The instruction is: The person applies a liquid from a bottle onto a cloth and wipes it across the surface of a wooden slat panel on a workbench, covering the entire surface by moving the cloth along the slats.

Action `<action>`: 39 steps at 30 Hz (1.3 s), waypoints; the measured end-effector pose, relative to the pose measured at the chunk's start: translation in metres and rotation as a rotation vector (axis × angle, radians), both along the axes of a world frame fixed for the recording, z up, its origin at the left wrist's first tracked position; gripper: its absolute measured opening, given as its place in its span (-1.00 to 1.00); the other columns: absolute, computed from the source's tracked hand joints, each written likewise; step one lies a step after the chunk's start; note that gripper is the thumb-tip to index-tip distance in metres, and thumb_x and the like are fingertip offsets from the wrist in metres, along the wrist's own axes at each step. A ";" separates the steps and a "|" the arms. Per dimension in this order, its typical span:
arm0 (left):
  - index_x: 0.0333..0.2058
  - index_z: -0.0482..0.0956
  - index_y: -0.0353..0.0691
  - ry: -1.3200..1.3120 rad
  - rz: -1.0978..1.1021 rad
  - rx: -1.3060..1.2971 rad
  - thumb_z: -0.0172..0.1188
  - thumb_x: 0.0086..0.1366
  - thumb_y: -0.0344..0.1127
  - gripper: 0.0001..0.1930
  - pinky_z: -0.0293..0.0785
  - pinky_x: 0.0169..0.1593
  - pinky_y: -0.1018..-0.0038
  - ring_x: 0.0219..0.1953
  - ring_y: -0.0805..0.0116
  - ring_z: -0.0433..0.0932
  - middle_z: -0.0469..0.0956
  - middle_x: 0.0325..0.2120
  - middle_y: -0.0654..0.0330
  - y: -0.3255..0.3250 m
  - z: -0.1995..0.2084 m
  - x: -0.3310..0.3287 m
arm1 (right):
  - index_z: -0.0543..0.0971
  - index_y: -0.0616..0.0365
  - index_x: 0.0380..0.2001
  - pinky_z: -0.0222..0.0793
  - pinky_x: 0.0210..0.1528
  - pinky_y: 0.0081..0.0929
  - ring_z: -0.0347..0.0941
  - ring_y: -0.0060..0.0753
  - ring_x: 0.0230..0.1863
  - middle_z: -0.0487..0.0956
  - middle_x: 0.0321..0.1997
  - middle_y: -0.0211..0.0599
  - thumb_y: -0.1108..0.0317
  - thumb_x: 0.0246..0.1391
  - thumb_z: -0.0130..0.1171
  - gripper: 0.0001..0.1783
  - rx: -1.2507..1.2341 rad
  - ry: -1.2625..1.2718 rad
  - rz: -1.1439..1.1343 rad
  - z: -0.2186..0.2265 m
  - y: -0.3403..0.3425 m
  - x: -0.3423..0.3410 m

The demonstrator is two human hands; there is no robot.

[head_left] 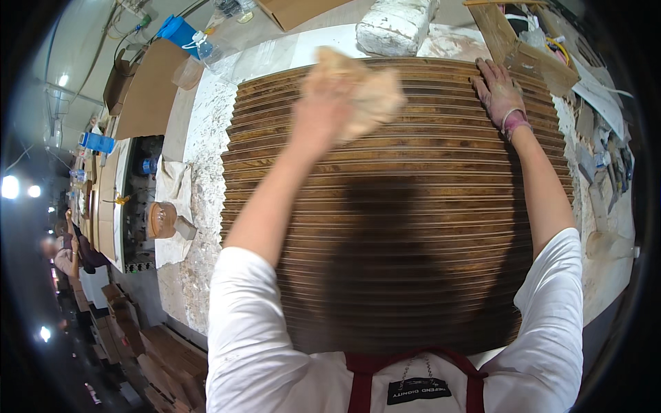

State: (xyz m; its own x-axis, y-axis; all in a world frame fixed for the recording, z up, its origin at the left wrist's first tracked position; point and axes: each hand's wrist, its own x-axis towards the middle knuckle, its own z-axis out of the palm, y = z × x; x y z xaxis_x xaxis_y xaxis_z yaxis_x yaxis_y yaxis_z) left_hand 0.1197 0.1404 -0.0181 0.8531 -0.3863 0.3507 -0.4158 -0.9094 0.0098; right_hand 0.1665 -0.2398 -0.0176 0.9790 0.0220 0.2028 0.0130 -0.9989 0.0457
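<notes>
A wide panel of dark brown wooden slats (413,148), laid in close ridged rows, lies on the table in front of me. My left hand (322,110) is on a tan cloth (368,96) over the panel's far left part; hand and cloth are blurred by motion, and the fingers are partly lost in the cloth. My right hand (500,96), in a thin stained glove with a pinkish cuff, rests on the far right of the slats with its fingers spread. My shadow darkens the near middle of the panel.
A white wrapped block (396,27) stands just beyond the panel. Left on the paint-spotted table (200,255) is an amber plastic tub (162,220); a blue container (177,31) and clear bottle (206,48) stand farther off. Cardboard and tools (606,162) crowd the right. Another person (72,248) is far left.
</notes>
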 end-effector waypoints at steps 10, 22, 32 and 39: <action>-0.23 0.54 -0.17 0.123 -0.016 0.079 0.29 0.11 -0.25 -0.74 0.47 -0.09 0.24 -0.14 0.08 0.53 0.53 -0.22 0.14 0.058 0.046 -0.021 | 0.16 -0.14 0.35 -0.09 0.41 0.00 -0.04 -0.15 0.47 0.14 0.44 -0.31 -0.12 0.29 -0.22 -0.36 -0.012 0.019 -0.007 0.002 0.002 0.004; -0.18 0.53 -0.06 0.102 0.121 0.262 0.26 0.12 -0.26 -0.74 0.46 -0.06 0.16 -0.03 0.15 0.51 0.58 -0.17 0.21 0.021 0.052 -0.012 | 0.17 -0.15 0.34 -0.05 0.40 -0.03 -0.02 -0.16 0.46 0.17 0.43 -0.32 -0.14 0.28 -0.22 -0.36 -0.031 0.025 -0.036 0.001 0.003 0.003; -0.16 0.52 -0.06 0.042 0.115 0.291 0.28 0.10 -0.24 -0.70 0.45 -0.04 0.11 -0.02 0.10 0.48 0.57 -0.18 0.22 -0.001 0.046 -0.015 | 0.18 -0.14 0.33 -0.02 0.39 -0.01 0.03 -0.14 0.43 0.18 0.42 -0.32 -0.12 0.29 -0.21 -0.38 -0.028 -0.015 -0.010 -0.001 0.009 0.004; -0.24 0.60 -0.10 0.290 0.288 0.345 0.15 0.16 -0.28 -0.81 0.50 -0.15 0.20 -0.14 0.08 0.59 0.60 -0.23 0.04 0.123 0.065 0.003 | 0.20 -0.12 0.32 -0.03 0.38 -0.01 0.01 -0.15 0.44 0.19 0.41 -0.33 -0.13 0.28 -0.21 -0.37 -0.007 -0.021 -0.024 -0.005 0.006 0.004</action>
